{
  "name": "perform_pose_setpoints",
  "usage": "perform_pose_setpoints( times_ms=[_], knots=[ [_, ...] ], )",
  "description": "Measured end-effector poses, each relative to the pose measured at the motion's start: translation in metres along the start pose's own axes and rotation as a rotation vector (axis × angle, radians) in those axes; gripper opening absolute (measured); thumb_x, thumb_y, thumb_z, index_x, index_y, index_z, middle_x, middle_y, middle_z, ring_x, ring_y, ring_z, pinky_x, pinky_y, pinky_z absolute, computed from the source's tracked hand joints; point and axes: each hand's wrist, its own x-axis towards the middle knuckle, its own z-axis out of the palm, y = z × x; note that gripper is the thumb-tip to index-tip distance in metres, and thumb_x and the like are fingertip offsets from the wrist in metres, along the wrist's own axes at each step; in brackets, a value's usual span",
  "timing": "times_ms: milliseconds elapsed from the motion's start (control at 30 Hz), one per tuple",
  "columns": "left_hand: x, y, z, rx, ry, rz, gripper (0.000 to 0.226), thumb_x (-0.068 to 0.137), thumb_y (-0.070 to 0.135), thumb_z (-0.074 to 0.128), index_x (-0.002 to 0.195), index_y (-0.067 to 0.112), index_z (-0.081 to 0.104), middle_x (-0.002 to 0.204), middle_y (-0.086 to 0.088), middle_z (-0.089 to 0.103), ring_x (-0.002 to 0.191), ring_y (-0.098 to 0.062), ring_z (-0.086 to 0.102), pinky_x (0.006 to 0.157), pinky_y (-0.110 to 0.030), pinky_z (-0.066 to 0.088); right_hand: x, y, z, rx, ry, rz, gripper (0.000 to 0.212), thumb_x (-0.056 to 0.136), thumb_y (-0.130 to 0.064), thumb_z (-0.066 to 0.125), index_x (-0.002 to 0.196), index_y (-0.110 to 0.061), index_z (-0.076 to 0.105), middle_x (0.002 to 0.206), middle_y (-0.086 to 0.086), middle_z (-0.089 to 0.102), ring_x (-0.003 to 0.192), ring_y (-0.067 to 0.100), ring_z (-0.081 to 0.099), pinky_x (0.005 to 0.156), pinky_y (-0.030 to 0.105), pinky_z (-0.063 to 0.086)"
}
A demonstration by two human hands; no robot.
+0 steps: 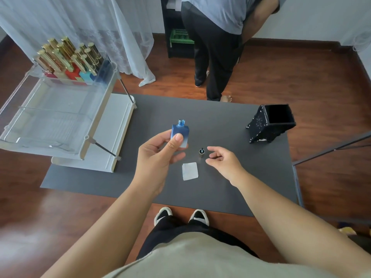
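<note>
My left hand (158, 155) grips a square blue bottle (180, 131) between thumb and fingers, held upright above the dark mat, its threaded neck uncapped. The bottle's cap (201, 153) stands on the mat (230, 187) with its brush pointing up. Just right of the cap hovers my right hand (223, 161), fingers loosely curled and holding nothing. A small white pad (190, 171) lies flat on the mat in front of the cap.
A clear two-tier rack (60, 117) stands at the left, with several gold-capped bottles (68, 57) at its back. A black open box (271, 122) sits at the mat's right. Another person (218, 47) stands beyond the table. A black metal frame (331, 149) crosses the right side.
</note>
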Motion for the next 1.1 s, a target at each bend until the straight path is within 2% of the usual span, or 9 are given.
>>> perform_pose_setpoints(
  times_ms=[133,333,467,533,667,767,867,1000,1100],
  knots=[
    [0.000,-0.002,-0.009,-0.008,0.024,0.008,0.014,0.082,0.033,0.072,0.093,0.030,0.081,0.087,0.003,0.078,0.087,-0.014,0.074,0.067,-0.022,0.057,0.009,-0.006,0.020,-0.200,-0.004,-0.106,0.045,0.073,-0.023,0.081,0.113,-0.037,0.065,0.094,-0.012,0.056,0.071,0.004,0.050,0.069,0.012,0.041],
    [-0.003,-0.005,-0.018,-0.020,0.038,0.007,0.014,0.082,0.033,0.073,0.092,0.031,0.081,0.088,0.005,0.078,0.088,-0.013,0.074,0.068,-0.021,0.057,0.015,-0.007,0.031,-0.199,0.097,-0.144,0.018,0.083,-0.019,0.074,0.100,-0.025,0.074,0.092,-0.005,0.059,0.073,0.008,0.057,0.060,0.002,0.039],
    [-0.001,-0.010,-0.025,-0.010,0.037,0.003,0.015,0.080,0.036,0.076,0.093,0.032,0.080,0.091,0.005,0.078,0.091,-0.012,0.073,0.069,-0.021,0.057,0.009,-0.016,0.026,-0.123,0.070,-0.137,0.021,0.087,-0.021,0.071,0.106,-0.025,0.073,0.097,-0.004,0.070,0.088,0.014,0.065,0.073,0.011,0.044],
    [0.000,-0.012,-0.028,0.004,0.031,0.003,0.022,0.075,0.042,0.079,0.095,0.031,0.080,0.092,0.005,0.078,0.091,-0.011,0.073,0.070,-0.021,0.057,0.003,-0.028,0.019,-0.095,0.042,-0.204,0.025,0.088,-0.016,0.069,0.111,-0.025,0.072,0.098,-0.010,0.071,0.095,0.010,0.067,0.078,0.010,0.044],
    [0.005,-0.019,-0.034,0.029,0.039,0.004,0.031,0.072,0.040,0.080,0.101,0.027,0.079,0.090,0.002,0.077,0.086,-0.009,0.072,0.070,-0.021,0.057,-0.013,-0.062,-0.007,-0.121,-0.001,-0.388,0.033,0.088,-0.013,0.069,0.115,-0.032,0.070,0.089,-0.020,0.062,0.077,-0.005,0.059,0.073,0.003,0.040],
    [0.009,-0.022,-0.034,0.039,0.043,0.013,0.034,0.072,0.037,0.081,0.104,0.025,0.077,0.093,-0.006,0.076,0.084,-0.012,0.072,0.068,-0.021,0.056,-0.026,-0.086,-0.028,-0.139,0.026,-0.483,0.043,0.081,-0.014,0.078,0.117,-0.035,0.068,0.085,-0.013,0.065,0.069,-0.003,0.056,0.074,0.005,0.043],
    [0.014,-0.024,-0.033,0.064,0.028,0.018,0.031,0.071,0.036,0.081,0.101,0.029,0.077,0.093,-0.001,0.076,0.084,-0.012,0.073,0.068,-0.022,0.056,-0.039,-0.111,-0.041,-0.133,0.066,-0.559,0.036,0.076,-0.015,0.082,0.100,-0.038,0.071,0.083,-0.010,0.068,0.068,0.005,0.058,0.071,0.014,0.049],
    [0.019,-0.026,-0.033,0.145,-0.005,0.041,0.028,0.076,0.028,0.082,0.104,0.027,0.076,0.086,0.011,0.074,0.081,-0.009,0.071,0.069,-0.023,0.057,-0.052,-0.139,-0.051,-0.306,0.076,-0.738,0.026,0.077,-0.011,0.081,0.101,-0.018,0.075,0.089,0.005,0.070,0.073,0.021,0.062,0.070,0.027,0.052],
    [0.022,-0.026,-0.033,0.180,-0.008,0.057,0.025,0.081,0.021,0.081,0.104,0.029,0.077,0.085,0.013,0.072,0.078,-0.008,0.069,0.070,-0.024,0.057,-0.058,-0.154,-0.055,-0.446,0.056,-0.868,0.025,0.078,-0.006,0.079,0.103,-0.010,0.075,0.092,0.006,0.068,0.076,0.019,0.062,0.071,0.021,0.051]
  ],
)
